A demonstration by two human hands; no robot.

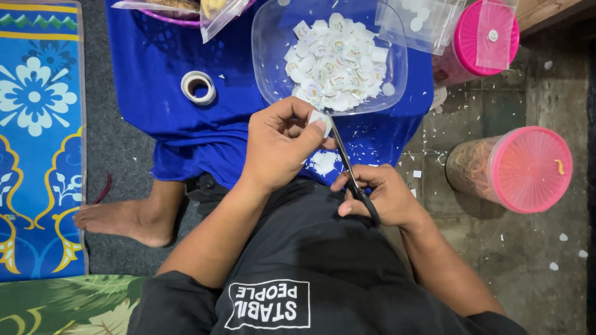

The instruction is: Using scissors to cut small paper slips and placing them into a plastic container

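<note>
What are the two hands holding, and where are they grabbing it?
The left hand pinches a small white paper sticker by its edge with the fingertips. The right hand holds black-handled scissors by the finger loops, blades at the sticker.

single head view, looking steeply down, close over the lap

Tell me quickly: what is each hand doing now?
Left hand: closed, pinching a small white paper piece.
Right hand: closed on black scissors.

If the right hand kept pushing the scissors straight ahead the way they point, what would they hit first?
The right hand aims the scissors up at the small white paper piece pinched in the left hand; beyond it probably the clear tub.
</note>
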